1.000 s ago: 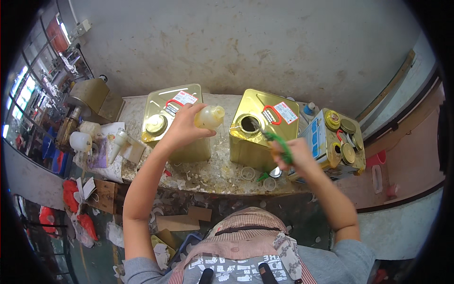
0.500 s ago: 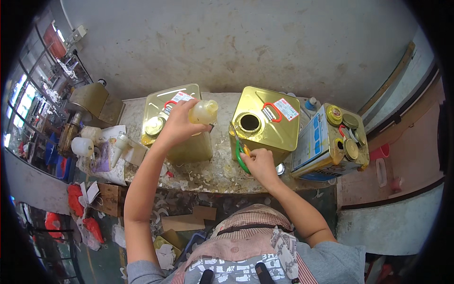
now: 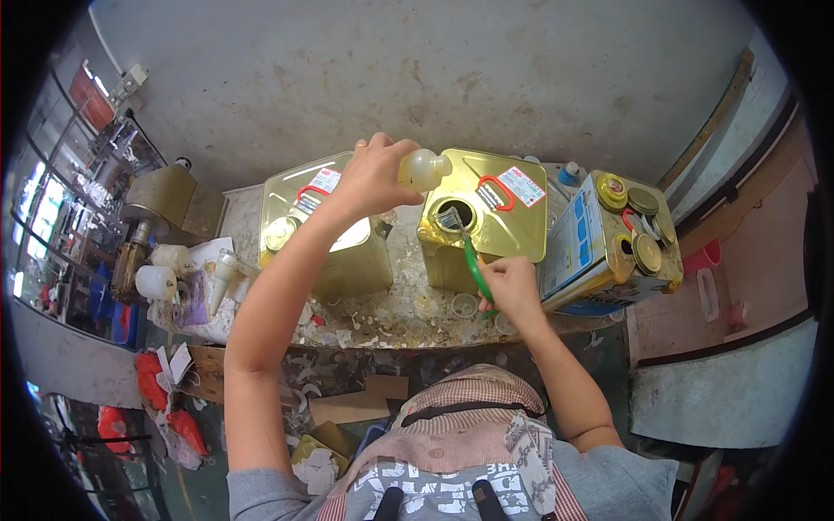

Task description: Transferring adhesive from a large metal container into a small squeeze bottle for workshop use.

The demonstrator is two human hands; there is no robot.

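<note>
The left hand (image 3: pixel 375 176) grips a pale bottle (image 3: pixel 423 169) above the gold can (image 3: pixel 486 213) on the surface (image 3: pixel 391 308) — the right hand (image 3: pixel 511 286) pinches a green funnel (image 3: pixel 469 256), its tip at the can's opening.

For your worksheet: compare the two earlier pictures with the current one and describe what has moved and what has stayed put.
The right hand carried the green-handled brush leftward to the middle can, tip now at its opening. The left hand shifted the pale bottle right. The cans stayed put.
</note>
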